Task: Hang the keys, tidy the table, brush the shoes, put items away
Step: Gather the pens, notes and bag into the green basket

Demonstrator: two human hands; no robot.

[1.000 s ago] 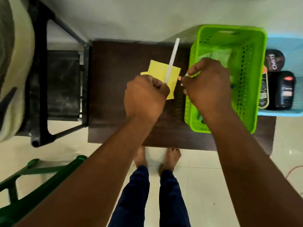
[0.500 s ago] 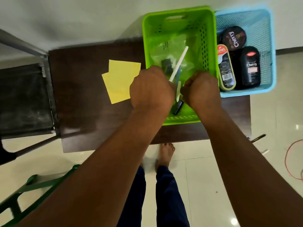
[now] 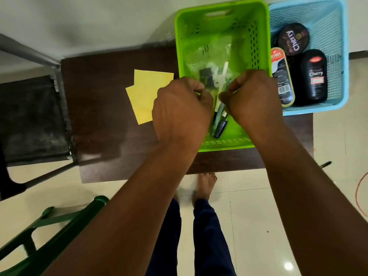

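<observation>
**Inspector:** Pens point(image 3: 220, 108) are the item in hand — a loose bundle, white and blue-green among them, lying lengthwise in the green basket point(image 3: 260, 42) with a dark cap at the near end. Where do the hands stand?

**Assistant:** Both over the basket's near half. The left hand point(image 3: 182, 110) is curled into a fist just left of the bundle; the right hand point(image 3: 253, 100) is curled just right of it, its fingers point(image 3: 226, 96) bent in toward the white pen. Whether either one actually pinches a pen, I cannot tell — the knuckles hide the contact.

**Inspector:** Rest of the basket?

**Assistant:** A clear plastic bag point(image 3: 209, 54) holding small dark and white bits, behind the pens. The basket sits on the dark desk point(image 3: 103, 108), touching the blue basket point(image 3: 336, 56) on its right, which holds a round polish tin point(image 3: 293, 39), a flat polish sponge point(image 3: 281, 78) and a black bottle point(image 3: 314, 74).

**Inspector:** Outstanding?

**Assistant:** Yellow paper sheets point(image 3: 147, 94), two overlapping, lie on the desk left of the basket, partly under the left hand. I judge tidying is under way, not finished.

**Inspector:** Advice for this step?

**Assistant:** Lay the pens parallel and low on the basket floor, release close to the bottom so none roll or bounce, and keep them off the bag. Then gather both sheets together.
</observation>
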